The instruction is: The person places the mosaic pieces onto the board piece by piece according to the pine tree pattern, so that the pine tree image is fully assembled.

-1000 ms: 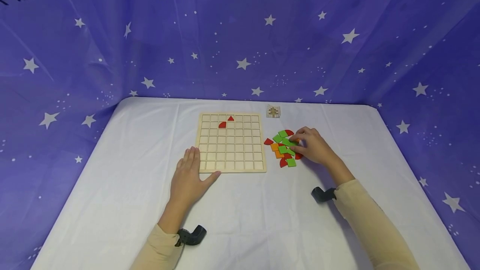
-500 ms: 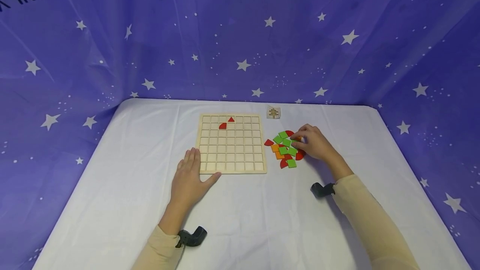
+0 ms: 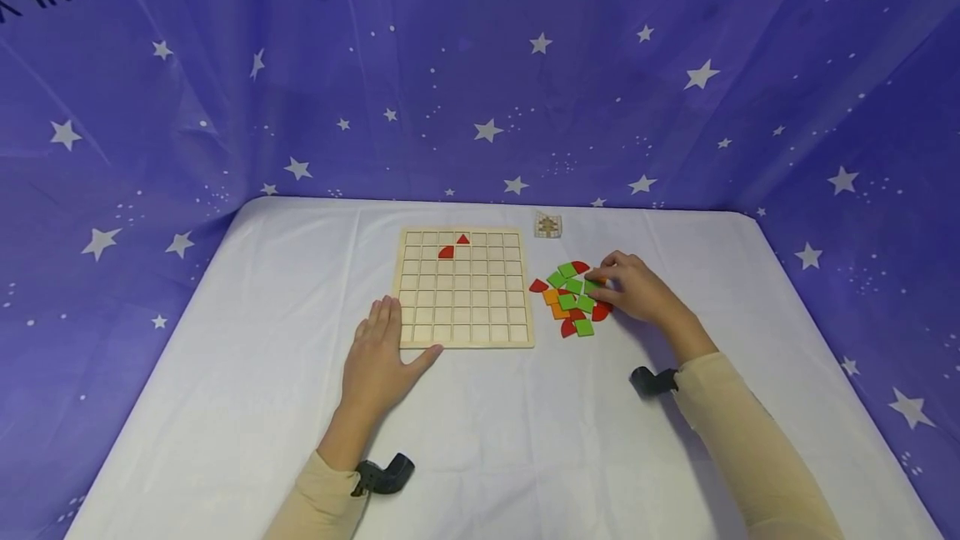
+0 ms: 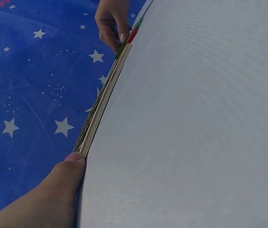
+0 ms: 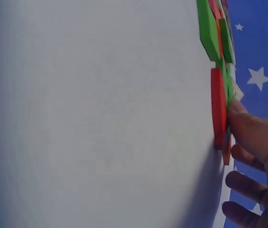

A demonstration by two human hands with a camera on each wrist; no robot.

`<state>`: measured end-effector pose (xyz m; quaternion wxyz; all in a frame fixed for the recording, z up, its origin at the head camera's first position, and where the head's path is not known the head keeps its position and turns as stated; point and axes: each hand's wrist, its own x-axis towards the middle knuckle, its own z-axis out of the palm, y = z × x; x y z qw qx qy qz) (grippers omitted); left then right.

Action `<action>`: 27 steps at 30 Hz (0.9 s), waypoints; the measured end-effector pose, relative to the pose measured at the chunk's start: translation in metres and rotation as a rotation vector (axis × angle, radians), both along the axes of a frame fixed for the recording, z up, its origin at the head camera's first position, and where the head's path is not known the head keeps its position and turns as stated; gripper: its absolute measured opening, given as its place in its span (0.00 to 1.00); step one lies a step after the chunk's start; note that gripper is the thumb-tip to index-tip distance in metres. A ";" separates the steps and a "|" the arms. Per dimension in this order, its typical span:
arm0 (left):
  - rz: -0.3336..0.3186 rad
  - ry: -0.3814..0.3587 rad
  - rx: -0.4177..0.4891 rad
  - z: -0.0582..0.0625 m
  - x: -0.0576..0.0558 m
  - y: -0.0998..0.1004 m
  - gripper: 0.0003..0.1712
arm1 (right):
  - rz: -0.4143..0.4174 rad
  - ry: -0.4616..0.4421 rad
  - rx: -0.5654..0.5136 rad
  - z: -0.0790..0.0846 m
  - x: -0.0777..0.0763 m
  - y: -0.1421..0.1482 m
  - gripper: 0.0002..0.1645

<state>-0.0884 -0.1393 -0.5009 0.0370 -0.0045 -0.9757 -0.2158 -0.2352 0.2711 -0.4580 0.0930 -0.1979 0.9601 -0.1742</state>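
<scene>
In the head view my left hand (image 3: 375, 361) lies with straight fingers along the left edge of a wooden grid board (image 3: 461, 307), thumb at its front edge. On the board sit a red triangle (image 3: 462, 239) and a red quarter-round piece (image 3: 447, 252). To the right, my right hand (image 3: 637, 290) pinches a green square tile (image 3: 592, 286) between thumb and index finger, low over a pile of green, orange and red pieces. The right wrist view shows the thumb (image 5: 252, 130) at the pile beside a red piece (image 5: 218, 109), the other fingers loosely bent.
Behind the pile lies a small card (image 3: 548, 226) with a tree-like pattern. A white cloth (image 3: 487, 440) covers the table, and a purple star-printed curtain (image 3: 420, 90) hangs behind and at the sides. Each wrist wears a black camera mount (image 3: 386, 473).
My right hand has shifted slightly to the right over the pile, its thumb and index finger staying about a green tile. The left hand and the board stay put.
</scene>
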 end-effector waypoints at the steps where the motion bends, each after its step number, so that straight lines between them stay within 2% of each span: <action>1: 0.000 0.002 0.000 0.000 0.000 0.000 0.64 | 0.012 0.001 -0.004 0.000 0.000 0.001 0.22; 5: -0.002 0.008 0.000 0.001 0.000 0.000 0.63 | 0.018 -0.001 -0.018 0.001 0.000 0.004 0.22; 13: 0.000 0.008 0.005 0.001 0.001 0.000 0.63 | 0.036 0.051 -0.009 0.001 0.001 -0.002 0.20; 23: -0.001 0.014 0.002 -0.001 0.001 -0.001 0.63 | -0.009 0.004 -0.005 0.001 0.000 -0.008 0.20; 27: -0.004 0.014 0.006 -0.001 0.001 -0.001 0.63 | 0.018 0.050 0.030 -0.001 0.000 -0.010 0.19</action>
